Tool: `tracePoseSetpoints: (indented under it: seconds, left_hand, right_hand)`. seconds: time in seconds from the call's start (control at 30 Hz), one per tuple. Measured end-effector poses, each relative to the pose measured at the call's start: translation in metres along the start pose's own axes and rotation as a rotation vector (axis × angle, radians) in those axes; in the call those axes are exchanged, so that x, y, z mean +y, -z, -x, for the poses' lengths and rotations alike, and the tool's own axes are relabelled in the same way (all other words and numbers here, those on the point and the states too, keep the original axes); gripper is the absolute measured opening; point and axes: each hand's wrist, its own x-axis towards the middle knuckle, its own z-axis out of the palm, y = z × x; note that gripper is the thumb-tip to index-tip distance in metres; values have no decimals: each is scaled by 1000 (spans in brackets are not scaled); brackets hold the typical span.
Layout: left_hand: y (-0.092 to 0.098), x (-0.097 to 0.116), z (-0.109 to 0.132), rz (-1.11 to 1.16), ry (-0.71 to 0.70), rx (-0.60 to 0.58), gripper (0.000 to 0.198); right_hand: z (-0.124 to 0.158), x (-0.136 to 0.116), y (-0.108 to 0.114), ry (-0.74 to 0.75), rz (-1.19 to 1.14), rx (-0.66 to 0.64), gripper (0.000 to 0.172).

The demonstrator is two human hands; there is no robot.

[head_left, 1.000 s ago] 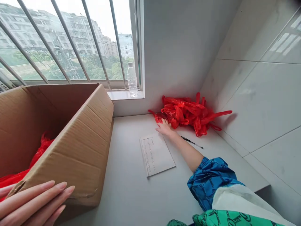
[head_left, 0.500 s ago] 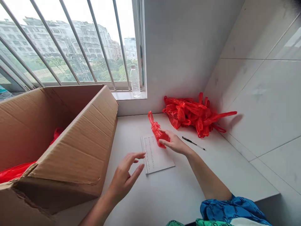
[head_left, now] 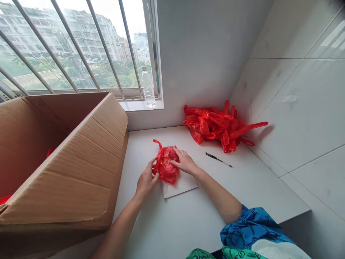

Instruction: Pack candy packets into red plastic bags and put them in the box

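A red plastic bag (head_left: 167, 169) is held between both hands above the white notebook (head_left: 185, 187), its mouth spread and one handle sticking up at the far left. Fingers of my left hand (head_left: 146, 180) grip its left edge. My right hand (head_left: 185, 162) pinches the right side, with the thumb over the opening. Something pale or pinkish shows through the bag, too unclear to name. The bag hides much of the notebook's printed page.
A large cardboard box (head_left: 81, 162) stands at left, with red plastic inside. Red plastic bags (head_left: 215, 126) are heaped against the back wall. A black pen (head_left: 219, 159) lies right of the notebook. A clear bottle (head_left: 148, 88) stands on the windowsill.
The bag was narrow and twisted, lying on the notebook under my right hand; now it is spread wider. My left hand has come forward and taken hold of its left side.
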Motion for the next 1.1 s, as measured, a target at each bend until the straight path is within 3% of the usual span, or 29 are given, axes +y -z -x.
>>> tracePoseSetpoints:
  seconds: [0.07,0.13,0.2,0.3,0.4,0.5,0.6,0.67,0.73,0.87,0.97,1.1]
  left_hand:
    - [5,-14,-7,182,46,118,59]
    - [11,-26,-11,344,109,207,60]
    - [16,-31,-12,402,156,194,64]
    - [18,-26,-8,213,142,64,71]
    - [11,-15,0,-120,65,-20,84]
    - [-1,-7,7,-195,-31,-43,84]
    - [-7,-3,10,85,-62,-74,79]
    - [-8,-2,11,383,-34,-75,79]
    - [-7,-2,9,655,22,-18,79]
    - [-6,-14,0,909,105,118,78]
    - [-6,-26,-6,809,108,197,67]
    - [-4,-27,-2,415,-25,407,57]
  right_hand:
    - [4,1,3,-1,1,-30,70]
    - [12,5,8,-43,13,-20,53]
    - [18,9,11,-78,27,61,41]
    - [21,13,3,-52,36,152,51]
    - [16,14,-10,0,65,98,63]
    - [12,15,-13,-27,60,113,69]
    - [16,19,-3,-49,-3,154,69]
    - [21,22,6,-38,-95,162,52]
    - [25,25,13,-38,-241,172,34]
    - [32,31,16,-59,-471,152,33]
    - [35,32,17,-96,-319,151,29]
    - [36,25,17,-61,-58,318,21]
